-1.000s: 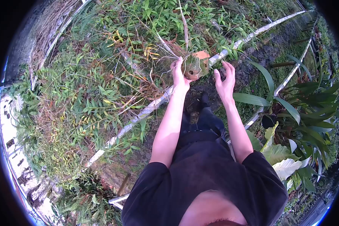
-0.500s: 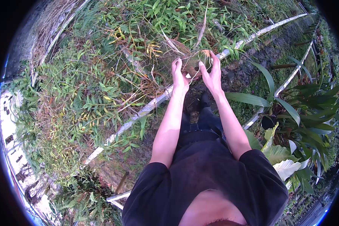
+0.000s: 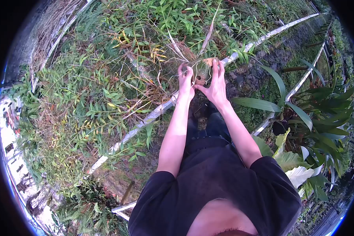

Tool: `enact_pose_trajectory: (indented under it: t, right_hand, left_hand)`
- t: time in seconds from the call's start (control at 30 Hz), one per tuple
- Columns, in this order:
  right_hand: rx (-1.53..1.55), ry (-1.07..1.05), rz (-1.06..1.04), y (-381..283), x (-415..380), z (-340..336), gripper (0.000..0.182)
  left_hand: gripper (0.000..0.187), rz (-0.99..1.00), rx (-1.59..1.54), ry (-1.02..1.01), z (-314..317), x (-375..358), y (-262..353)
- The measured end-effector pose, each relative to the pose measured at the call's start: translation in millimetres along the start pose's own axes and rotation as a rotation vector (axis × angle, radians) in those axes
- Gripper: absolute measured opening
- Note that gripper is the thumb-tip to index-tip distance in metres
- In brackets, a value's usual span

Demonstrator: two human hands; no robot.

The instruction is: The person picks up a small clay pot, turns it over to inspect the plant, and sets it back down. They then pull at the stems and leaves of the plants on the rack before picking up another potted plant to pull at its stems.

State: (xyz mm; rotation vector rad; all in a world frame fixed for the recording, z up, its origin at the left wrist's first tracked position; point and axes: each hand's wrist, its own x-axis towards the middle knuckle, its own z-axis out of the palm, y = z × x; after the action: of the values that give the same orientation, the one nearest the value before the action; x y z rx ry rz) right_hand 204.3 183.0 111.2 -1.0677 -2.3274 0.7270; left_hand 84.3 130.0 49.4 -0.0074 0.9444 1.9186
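Between my hands is a small, mossy, brownish clay pot (image 3: 201,71), tilted so that a dark round hole faces me. Thin pale roots (image 3: 195,71) trail over its outside, and dry, leafless stems (image 3: 209,35) stick out beyond it. My left hand (image 3: 185,83) grips the pot's left side with curled fingers. On the right side, my right hand (image 3: 216,85) has its fingers up along the wall near an orange-brown patch and its thumb low under the hole. What fills the pot is hidden from me.
A pale metal rail (image 3: 157,112) runs diagonally beneath my hands, edging a dense bed of leafy plants (image 3: 102,94). Broad strap-leaved plants (image 3: 322,114) crowd the right side, with another pale rail (image 3: 303,82) beside them. Mossy ground (image 3: 247,82) lies between the rails.
The pot has turned a little and its hole has shifted down and left. My right hand has moved slightly down and left, its thumb now lower on the pot.
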Motion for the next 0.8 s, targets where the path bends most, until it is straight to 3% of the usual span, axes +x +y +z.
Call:
enact_pose_trajectory:
  t: [0.03, 0.1, 0.17, 0.2, 0.23, 0.3, 0.33, 0.43, 0.53, 0.6, 0.73, 0.8]
  right_hand:
    - [-0.012, 0.004, -0.023, 1, -4, 0, 0.127]
    - [0.064, 0.007, -0.064, 9, -14, -1, 0.107]
    - [0.136, 0.009, -0.173, 20, -22, -10, 0.098]
    - [0.161, 0.064, -0.239, 22, -23, -17, 0.087]
    - [0.311, 0.115, -0.202, 34, -27, -11, 0.07]
    - [0.778, 0.19, 0.198, 40, -32, 0, 0.05]
    - [0.771, 0.163, 0.283, 47, -27, 2, 0.039]
    - [0.977, -0.155, 0.742, 46, -4, -6, 0.069]
    - [1.233, -0.447, 0.822, 36, 9, -14, 0.086]
    - [1.166, -0.528, 0.829, 29, 16, -17, 0.088]
    - [1.168, -0.582, 0.888, 24, 20, -17, 0.088]
    - [1.187, -0.598, 0.921, 23, 21, -17, 0.092]
  left_hand:
    - [0.054, -0.014, 0.012, 0.031, -1, -1, -1]
    - [0.051, -0.029, -0.104, -0.028, -10, -1, 1]
    - [0.047, -0.193, -0.224, -0.147, -49, 20, -10]
    - [0.047, -0.219, -0.213, -0.09, -36, 10, 5]
    - [0.047, -0.21, -0.202, -0.084, -27, 2, 14]
    - [0.047, -0.191, -0.181, -0.068, -21, -7, 24]
    - [0.05, -0.192, -0.191, -0.056, -24, -2, 22]
    - [0.051, -0.251, -0.255, -0.046, -17, -11, 29]
    - [0.053, -0.264, -0.269, -0.058, -17, -14, 31]
    - [0.054, -0.254, -0.238, -0.013, -21, -16, 32]
    - [0.057, -0.307, -0.274, -0.029, -45, -12, 21]
    - [0.07, -0.279, -0.223, -0.014, -53, -13, 18]
